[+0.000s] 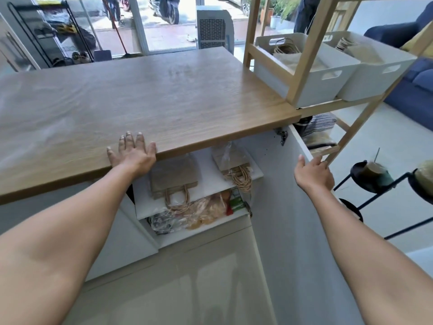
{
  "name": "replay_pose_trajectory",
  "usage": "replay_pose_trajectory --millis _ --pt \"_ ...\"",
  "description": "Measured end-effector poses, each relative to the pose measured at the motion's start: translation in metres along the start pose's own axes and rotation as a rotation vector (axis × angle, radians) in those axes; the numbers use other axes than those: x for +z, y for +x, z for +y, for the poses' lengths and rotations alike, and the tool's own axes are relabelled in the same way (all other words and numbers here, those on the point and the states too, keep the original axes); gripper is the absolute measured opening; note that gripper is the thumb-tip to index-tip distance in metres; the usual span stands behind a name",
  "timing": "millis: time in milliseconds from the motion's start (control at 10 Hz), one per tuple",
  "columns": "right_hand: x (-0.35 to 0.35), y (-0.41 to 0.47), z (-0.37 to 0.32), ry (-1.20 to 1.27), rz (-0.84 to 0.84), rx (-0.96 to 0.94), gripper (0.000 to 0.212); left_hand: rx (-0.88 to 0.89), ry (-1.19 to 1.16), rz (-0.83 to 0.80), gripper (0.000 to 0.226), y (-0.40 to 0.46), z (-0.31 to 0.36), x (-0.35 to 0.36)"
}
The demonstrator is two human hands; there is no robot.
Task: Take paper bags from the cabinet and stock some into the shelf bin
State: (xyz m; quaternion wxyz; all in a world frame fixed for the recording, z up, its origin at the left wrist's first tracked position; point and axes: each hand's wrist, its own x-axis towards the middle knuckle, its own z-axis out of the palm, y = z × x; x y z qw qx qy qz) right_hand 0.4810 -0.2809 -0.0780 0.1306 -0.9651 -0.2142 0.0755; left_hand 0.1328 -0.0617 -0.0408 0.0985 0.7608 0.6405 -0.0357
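The cabinet under the wooden counter stands with its white door [276, 207] swung wide. On its upper inner shelf [210, 179] lie a stack of brown paper bags [173, 177] with twine handles and a second bundle of bags in clear plastic [230, 160]. My left hand [131, 153] rests flat on the counter's front edge, fingers spread, holding nothing. My right hand [312, 171] grips the top outer edge of the door. To the right, a white shelf bin [304, 66] on the wooden rack holds some paper bags.
The lower cabinet shelf holds plastic-wrapped items [194, 212]. A second white bin [375, 66] sits beside the first on the wooden rack [304, 52]. A black metal stand [375, 184] with cups is at the right, a blue sofa [410, 66] behind it. The wooden counter [140, 95] spreads ahead.
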Motion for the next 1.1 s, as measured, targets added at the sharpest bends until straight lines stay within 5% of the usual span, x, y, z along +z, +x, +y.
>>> replay_pose_trajectory --millis 200,400,600,1100 --pt "-0.001 -0.019 -0.045 0.265 -0.126 0.239 0.06 0.113 0.032 -0.016 0.067 0.013 0.002 -0.002" --pt "0.006 -0.039 -0.077 0.68 -0.325 0.254 0.046 0.153 0.047 0.016 0.068 0.015 0.005 -0.004" --pt "0.038 -0.072 -0.12 0.989 -0.291 0.411 0.064 -0.042 -0.011 0.007 0.077 0.02 0.023 -0.008" --pt "0.075 -0.052 -0.209 0.714 0.116 0.635 0.042 -0.02 -0.079 0.122 0.076 0.028 0.02 -0.001"
